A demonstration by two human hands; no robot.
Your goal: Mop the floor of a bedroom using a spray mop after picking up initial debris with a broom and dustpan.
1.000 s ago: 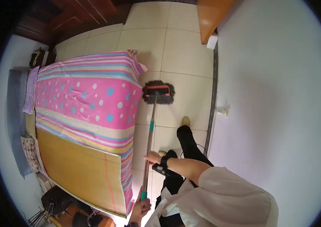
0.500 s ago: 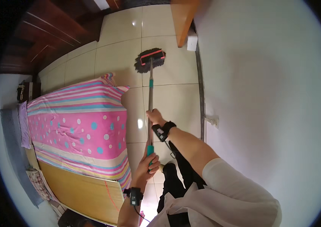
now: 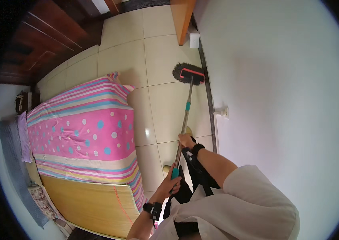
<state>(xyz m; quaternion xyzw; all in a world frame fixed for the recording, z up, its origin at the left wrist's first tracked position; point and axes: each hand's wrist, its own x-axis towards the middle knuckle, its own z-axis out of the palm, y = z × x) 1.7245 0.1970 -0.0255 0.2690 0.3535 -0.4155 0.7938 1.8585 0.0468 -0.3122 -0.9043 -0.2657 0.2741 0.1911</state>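
Holding, my left hand (image 3: 170, 186): wrapped round the green grip (image 3: 175, 173), at the near end of the mop pole (image 3: 185, 120).
My right hand (image 3: 185, 140): closed on the same pole, farther forward.
Mop head (image 3: 189, 73): on the tiles (image 3: 127, 56), right end beside the dark skirting (image 3: 208, 92); whether they touch, I cannot tell.
Stroke: I should keep the head flat, steering with my forward hand.

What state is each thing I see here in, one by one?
Left grip: closed around the teal handle end
Right grip: closed around the metal pole
Mop head: on the floor, beside the dark skirting
Patterned sheet: spread out, slightly wrinkled
Tan mat: laid flat
Wooden door: appears open
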